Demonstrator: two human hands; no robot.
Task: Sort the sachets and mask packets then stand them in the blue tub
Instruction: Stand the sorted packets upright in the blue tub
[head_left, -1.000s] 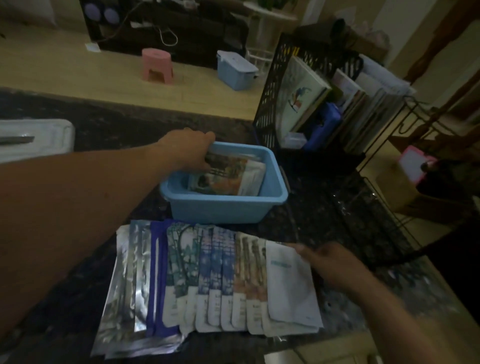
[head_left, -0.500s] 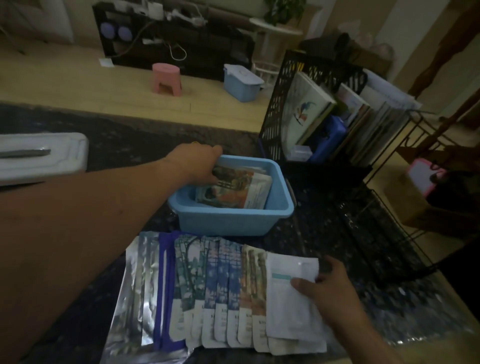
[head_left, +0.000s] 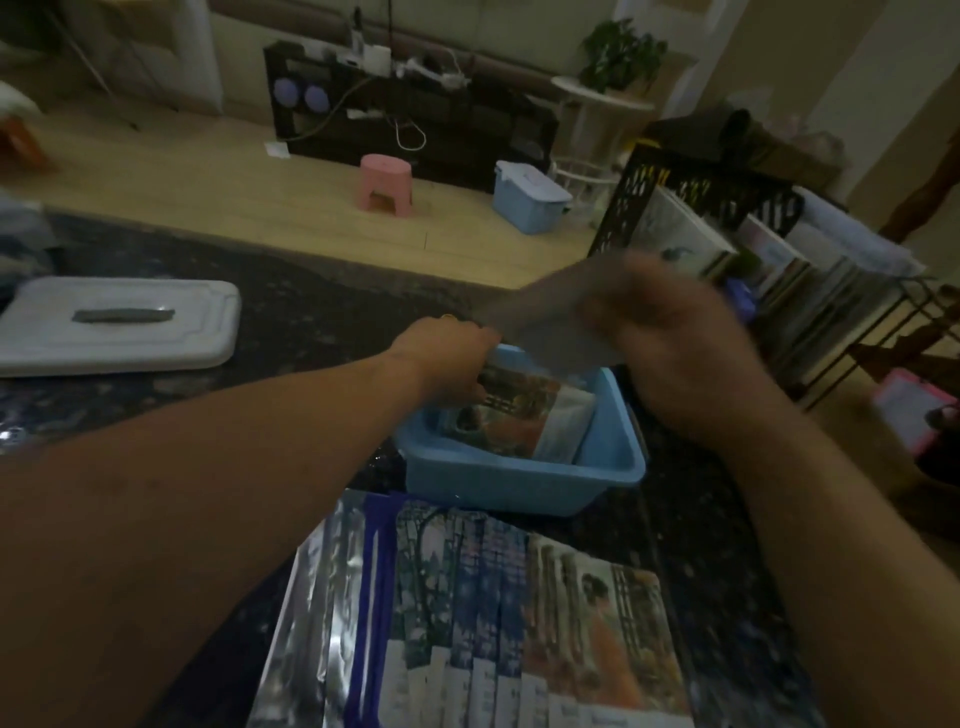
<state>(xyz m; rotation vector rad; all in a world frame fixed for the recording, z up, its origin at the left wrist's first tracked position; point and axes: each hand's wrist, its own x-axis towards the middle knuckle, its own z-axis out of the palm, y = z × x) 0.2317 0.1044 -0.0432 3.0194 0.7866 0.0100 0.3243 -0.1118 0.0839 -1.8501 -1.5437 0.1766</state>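
A blue tub sits on the dark stone counter, with several printed mask packets leaning inside it. My left hand reaches into the tub's left end and grips those packets. My right hand hovers over the tub's right side, blurred, holding a white packet whose lower edge hangs above the tub's back. In front of the tub a fanned row of packets lies flat: silver ones on the left, then purple, green, blue and orange prints.
A white lid with a grey handle lies on the counter to the left. A black mesh rack of books stands right behind the tub. Beyond the counter's far edge are a pink stool and a blue box on the floor.
My right hand lifted the white packet off the right end of the flat row and carried it up over the tub. My left hand stayed in the tub on the packets.
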